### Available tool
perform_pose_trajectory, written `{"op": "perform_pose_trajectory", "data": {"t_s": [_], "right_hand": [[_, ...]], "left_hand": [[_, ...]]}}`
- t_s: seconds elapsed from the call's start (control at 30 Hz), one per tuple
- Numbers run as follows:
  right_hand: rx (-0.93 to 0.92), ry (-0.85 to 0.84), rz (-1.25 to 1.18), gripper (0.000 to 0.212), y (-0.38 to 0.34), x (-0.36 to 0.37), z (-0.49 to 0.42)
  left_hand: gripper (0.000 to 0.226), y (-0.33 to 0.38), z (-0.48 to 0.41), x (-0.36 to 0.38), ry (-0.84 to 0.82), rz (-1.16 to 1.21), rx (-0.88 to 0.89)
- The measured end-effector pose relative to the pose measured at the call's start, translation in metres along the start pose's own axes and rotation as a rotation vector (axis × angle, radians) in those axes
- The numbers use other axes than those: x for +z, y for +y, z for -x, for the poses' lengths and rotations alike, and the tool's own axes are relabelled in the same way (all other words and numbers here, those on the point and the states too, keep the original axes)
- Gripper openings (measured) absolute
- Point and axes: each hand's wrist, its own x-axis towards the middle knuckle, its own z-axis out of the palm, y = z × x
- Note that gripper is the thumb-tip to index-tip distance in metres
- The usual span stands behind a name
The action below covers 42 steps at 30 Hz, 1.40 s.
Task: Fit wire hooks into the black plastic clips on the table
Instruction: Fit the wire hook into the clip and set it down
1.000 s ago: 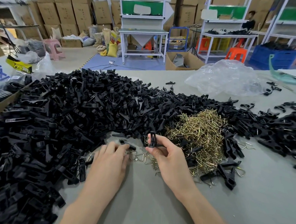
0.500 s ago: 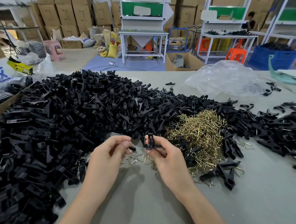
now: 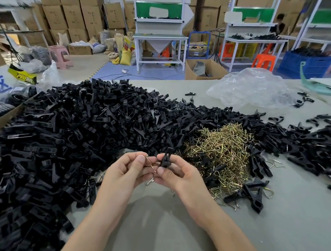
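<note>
**Hook at clip, held above table**

Left hand (image 3: 125, 171) pinches a wire hook (image 3: 151, 164) between thumb and fingers. Right hand (image 3: 179, 176) pinches a black clip (image 3: 166, 158) upright, just beside the hook (seated or not: can't tell). Both are above the table (image 3: 174, 231), in front of the hook heap (image 3: 223, 147) and clip pile (image 3: 74, 124).

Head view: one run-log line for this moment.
phase: aligning parts | left hand: pinches wire hook | right hand: holds black clip | seated: cannot tell
</note>
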Motion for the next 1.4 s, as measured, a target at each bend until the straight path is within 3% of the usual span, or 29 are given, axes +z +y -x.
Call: {"op": "perform_pose_trajectory", "data": {"t_s": [0.53, 0.8, 0.97, 1.13, 1.3, 1.4], "right_hand": [[0.069, 0.065, -0.083, 0.024, 0.0, -0.006, -0.003], [0.057, 0.049, -0.13, 0.024, 0.001, -0.008, -0.005], [0.034, 0.071, -0.049, 0.026, 0.0, -0.012, -0.005], [-0.077, 0.069, 0.28, 0.034, 0.0, -0.011, -0.002], [-0.11, 0.123, 0.493, 0.041, 0.008, -0.011, -0.002], [-0.146, 0.131, 0.573, 0.044, 0.009, -0.011, -0.001]], "left_hand": [[0.016, 0.002, 0.004, 0.01, 0.018, -0.129, 0.079], [0.039, -0.005, 0.009, 0.01, 0.011, -0.49, 0.295], [0.032, -0.008, 0.004, 0.006, 0.086, -0.648, 0.315], [0.02, -0.001, 0.001, -0.004, 0.178, -0.505, 0.247], [0.018, 0.007, 0.002, -0.006, 0.083, -0.275, 0.085], [0.015, 0.008, 0.004, -0.001, 0.02, -0.267, 0.038]]}}
